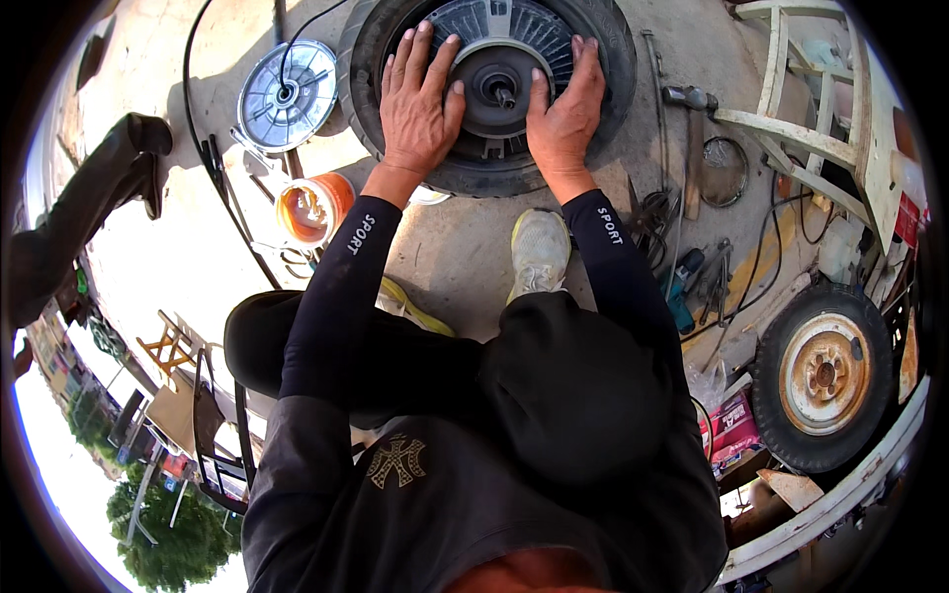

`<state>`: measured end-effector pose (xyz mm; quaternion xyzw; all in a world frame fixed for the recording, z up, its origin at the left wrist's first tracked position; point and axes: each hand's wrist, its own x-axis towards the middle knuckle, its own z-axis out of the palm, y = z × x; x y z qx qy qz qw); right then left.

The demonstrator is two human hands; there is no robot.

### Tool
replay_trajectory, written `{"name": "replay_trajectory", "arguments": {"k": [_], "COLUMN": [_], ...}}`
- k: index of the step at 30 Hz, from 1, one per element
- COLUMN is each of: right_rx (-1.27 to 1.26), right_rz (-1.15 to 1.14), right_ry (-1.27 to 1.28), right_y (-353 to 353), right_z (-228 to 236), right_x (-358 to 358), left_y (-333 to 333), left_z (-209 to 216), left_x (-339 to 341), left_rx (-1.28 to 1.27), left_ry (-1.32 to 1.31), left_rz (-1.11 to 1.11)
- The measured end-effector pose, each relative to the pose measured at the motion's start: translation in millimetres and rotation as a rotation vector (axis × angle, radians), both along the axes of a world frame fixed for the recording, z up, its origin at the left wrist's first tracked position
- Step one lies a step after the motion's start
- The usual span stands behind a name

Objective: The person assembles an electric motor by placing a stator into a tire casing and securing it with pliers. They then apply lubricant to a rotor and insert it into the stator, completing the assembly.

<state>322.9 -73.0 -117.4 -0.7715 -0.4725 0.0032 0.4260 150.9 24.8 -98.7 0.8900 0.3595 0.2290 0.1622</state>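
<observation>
A black tyre [618, 94] lies on the ground in front of me with a dark, finned round motor core [499, 25] inside it. A metal shaft [504, 96] rises from the core's centre. My left hand [420, 109] rests flat on the left side of the core, its fingers spread toward the far edge. On the right side, my right hand [568, 114] presses on the core with thumb and fingers apart, the fingertips by its rim. Neither hand lifts anything. Left of the tyre lies a silver round hub cover [287, 94] with a black cable at its middle.
Near my left forearm stands an orange bucket [331, 203]. A hammer [690, 97], a teal power drill [680, 292] and several hand tools lie to the right, beside a white frame [791, 133]. Farther right is a rusty-rimmed wheel [825, 374]. Another person's leg [109, 188] shows at left.
</observation>
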Motion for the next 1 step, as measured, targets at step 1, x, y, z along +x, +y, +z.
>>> {"name": "replay_trajectory", "arguments": {"k": [1], "right_rx": [0.037], "right_rz": [0.013], "right_ry": [0.059], "right_y": [1.3], "right_z": [-1.7], "right_x": [0.6], "left_y": [-0.5], "left_z": [-0.6], "left_x": [-0.6], "left_rx": [0.000], "left_ry": [0.007], "left_rz": [0.004]}}
